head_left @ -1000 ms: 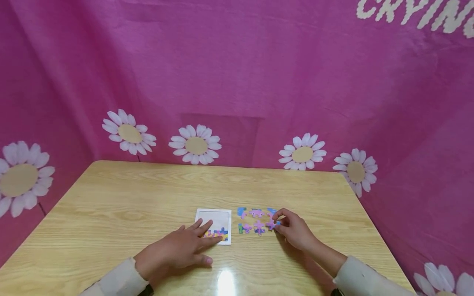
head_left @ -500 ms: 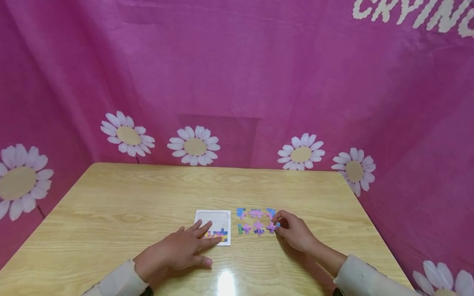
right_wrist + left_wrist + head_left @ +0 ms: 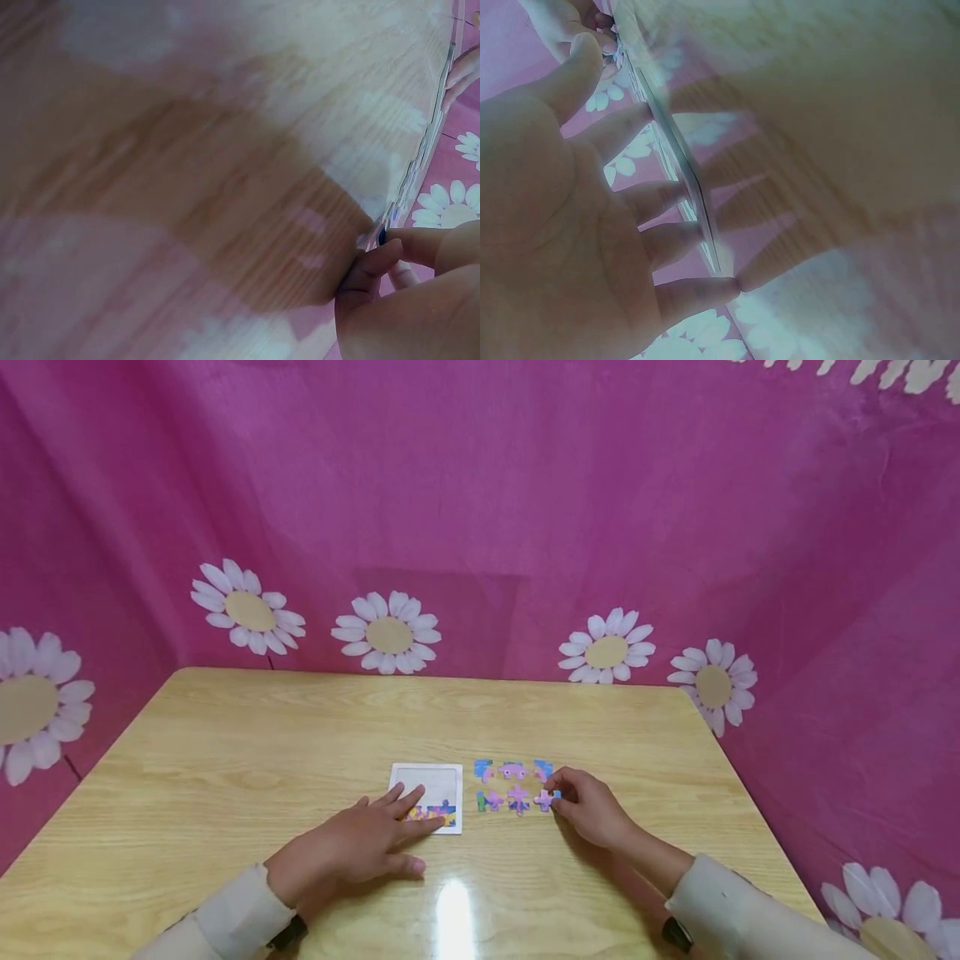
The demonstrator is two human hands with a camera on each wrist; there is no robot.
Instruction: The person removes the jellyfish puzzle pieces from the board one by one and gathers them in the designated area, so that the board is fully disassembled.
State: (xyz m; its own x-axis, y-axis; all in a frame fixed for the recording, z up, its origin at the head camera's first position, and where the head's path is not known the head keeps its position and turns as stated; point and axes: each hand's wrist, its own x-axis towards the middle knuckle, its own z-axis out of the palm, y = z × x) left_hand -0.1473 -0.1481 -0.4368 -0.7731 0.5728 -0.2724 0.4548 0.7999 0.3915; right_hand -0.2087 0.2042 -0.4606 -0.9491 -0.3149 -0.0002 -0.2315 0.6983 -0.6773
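My left hand [image 3: 369, 842] lies with spread, straight fingers over the lower part of a white square puzzle tray [image 3: 458, 802]. Along the tray's bottom, partly under those fingers, runs a strip of yellow, pink and blue jigsaw pieces [image 3: 447, 811]. To the right of the tray, loose pieces form two rows, among them a pink piece with an eye [image 3: 513, 770] and a green-edged piece [image 3: 491, 801]. My right hand [image 3: 592, 810] pinches the lower right jigsaw piece [image 3: 543, 800] between thumb and curled fingers, at table level. In the right wrist view its fingertips [image 3: 390, 251] meet at a dark edge.
The pale wooden table [image 3: 300, 727] reaches back to a pink cloth [image 3: 450, 485] printed with white daisies. Bright light reflects off the tabletop near the front.
The lower right piece has slid slightly toward me, apart from the piece above it and into line with its row. The left hand stays in place. The head view has tilted down.
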